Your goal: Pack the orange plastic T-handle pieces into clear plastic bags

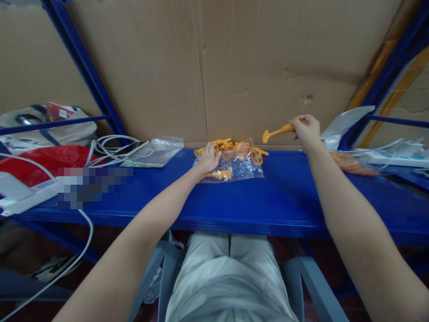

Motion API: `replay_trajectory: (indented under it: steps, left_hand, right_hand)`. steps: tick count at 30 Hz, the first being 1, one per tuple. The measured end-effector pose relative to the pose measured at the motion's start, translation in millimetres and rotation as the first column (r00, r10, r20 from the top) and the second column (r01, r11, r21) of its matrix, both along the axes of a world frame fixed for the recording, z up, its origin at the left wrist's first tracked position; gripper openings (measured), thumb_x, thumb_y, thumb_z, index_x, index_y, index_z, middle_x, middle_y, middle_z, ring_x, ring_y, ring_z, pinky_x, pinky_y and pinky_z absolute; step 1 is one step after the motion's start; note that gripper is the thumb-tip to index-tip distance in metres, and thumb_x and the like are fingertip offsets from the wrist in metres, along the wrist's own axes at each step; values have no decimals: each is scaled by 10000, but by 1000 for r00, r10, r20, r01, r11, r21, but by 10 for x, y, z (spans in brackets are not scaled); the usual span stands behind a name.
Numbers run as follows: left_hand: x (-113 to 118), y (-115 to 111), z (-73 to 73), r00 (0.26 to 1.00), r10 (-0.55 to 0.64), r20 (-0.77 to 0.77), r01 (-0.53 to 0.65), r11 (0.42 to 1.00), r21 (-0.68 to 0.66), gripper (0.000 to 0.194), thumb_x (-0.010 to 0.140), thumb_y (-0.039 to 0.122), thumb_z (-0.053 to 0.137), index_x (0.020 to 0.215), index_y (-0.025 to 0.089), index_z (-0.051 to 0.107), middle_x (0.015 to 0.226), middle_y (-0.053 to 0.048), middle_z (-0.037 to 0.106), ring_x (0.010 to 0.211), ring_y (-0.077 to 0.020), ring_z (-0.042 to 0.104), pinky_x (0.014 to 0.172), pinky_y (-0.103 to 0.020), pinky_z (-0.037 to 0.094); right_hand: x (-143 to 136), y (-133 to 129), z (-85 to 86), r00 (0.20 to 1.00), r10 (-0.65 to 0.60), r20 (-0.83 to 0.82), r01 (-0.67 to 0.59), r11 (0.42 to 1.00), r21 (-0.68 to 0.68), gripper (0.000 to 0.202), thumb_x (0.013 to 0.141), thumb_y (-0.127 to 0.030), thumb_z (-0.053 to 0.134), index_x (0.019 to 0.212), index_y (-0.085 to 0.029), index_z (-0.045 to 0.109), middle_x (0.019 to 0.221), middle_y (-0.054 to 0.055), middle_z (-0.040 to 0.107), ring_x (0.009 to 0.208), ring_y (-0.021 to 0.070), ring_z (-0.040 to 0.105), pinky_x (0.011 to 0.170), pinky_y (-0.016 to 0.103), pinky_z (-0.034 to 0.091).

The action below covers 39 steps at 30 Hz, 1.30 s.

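Note:
My right hand (306, 129) is raised above the right part of the blue shelf, closed in a pinch around the end of an orange hammer-shaped plastic piece (278, 132). The wider, curved end of that piece points left. On the left, my left hand (208, 157) lies with its fingers apart over a heap of orange plastic pieces (229, 146), some with round, cup-like ends. Under and around the heap spreads a crinkled clear plastic bag (248, 170). One more orange piece (219, 174) lies at the near side of the bag. What my left fingertips touch is partly hidden.
A flat clear bag (156, 150) and coiled white cables (112, 147) lie to the left, beside a red bag (43, 163) and a white power strip (30, 194). Bagged orange pieces (355, 164) sit at right. A cardboard wall (241, 67) stands behind.

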<state>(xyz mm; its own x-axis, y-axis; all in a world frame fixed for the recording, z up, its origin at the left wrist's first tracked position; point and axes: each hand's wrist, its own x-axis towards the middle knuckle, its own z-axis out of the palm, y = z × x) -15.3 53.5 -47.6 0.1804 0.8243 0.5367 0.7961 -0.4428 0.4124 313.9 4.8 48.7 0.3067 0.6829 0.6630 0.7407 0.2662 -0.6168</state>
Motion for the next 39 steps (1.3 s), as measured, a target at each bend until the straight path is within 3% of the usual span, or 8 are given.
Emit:
replay_trajectory:
  steps: [2,5,10,14,20,29,35,39]
  left_hand:
    - [2,-7,8,998,23,-52,-24,1000,-13,498,948,403,372,1381,158,402,1553,-189,358,1474,-278,274,1187,-487,244]
    - [-1,-19,16,994,35,-105,-37,999,-17,515,956,414,349,1399,154,389,1566,-185,340,1477,-278,264,1187,-486,246]
    - [-18,-18,0,992,8,-127,-6,1000,18,525,956,439,351,1400,162,394,1563,-183,348,1482,-289,246,1184,-512,240]
    - [-16,-21,-1,992,4,-128,-1,1000,23,523,962,454,345,1404,177,390,1566,-173,344,1484,-287,242,1180,-516,246]
    - [-1,-18,-2,993,12,-113,-11,1000,8,533,954,452,359,1409,175,386,1569,-169,337,1484,-290,240,1184,-502,246]
    - [10,-5,-13,997,-5,-73,5,1000,-3,521,947,449,367,1396,186,392,1557,-165,354,1472,-290,266,1179,-507,255]
    - [22,-24,-5,998,-15,-57,15,1000,4,497,950,437,366,1396,220,399,1545,-136,377,1471,-278,270,1176,-514,264]
    - [40,-55,8,997,-5,-78,3,1000,-31,518,950,448,351,1411,213,390,1559,-139,360,1469,-278,274,1171,-507,275]
  right_hand:
    - [-122,-126,60,952,237,-195,-257,963,-83,88,892,-244,544,888,-171,593,762,38,623,512,101,521,510,246,456]
    - [-341,-332,93,833,464,-301,-544,787,-290,89,829,-199,675,807,-165,596,683,17,609,479,74,482,472,214,419]
    - [-615,-419,-19,833,479,-278,-553,685,-475,196,739,-155,782,791,-173,594,624,-2,616,517,98,552,484,212,444]
    - [-736,-357,-116,843,447,-301,-538,682,-495,290,692,-154,826,784,-183,552,612,-11,621,522,103,581,502,215,475]
    - [-751,-405,-79,728,539,-425,-685,550,-477,318,680,-191,841,786,-184,541,662,9,650,580,124,638,561,243,539]
    - [-1025,-438,-144,814,395,-426,-567,701,-433,266,747,-84,744,798,-201,511,659,6,640,608,122,651,625,254,578]
    - [-1032,-571,-94,778,612,-143,-506,476,-719,154,731,-188,765,821,-171,642,632,6,639,585,148,646,578,262,552]
    - [-1044,-616,-66,759,643,107,-280,469,-838,85,792,-224,692,781,-152,648,603,6,629,463,109,570,439,205,443]
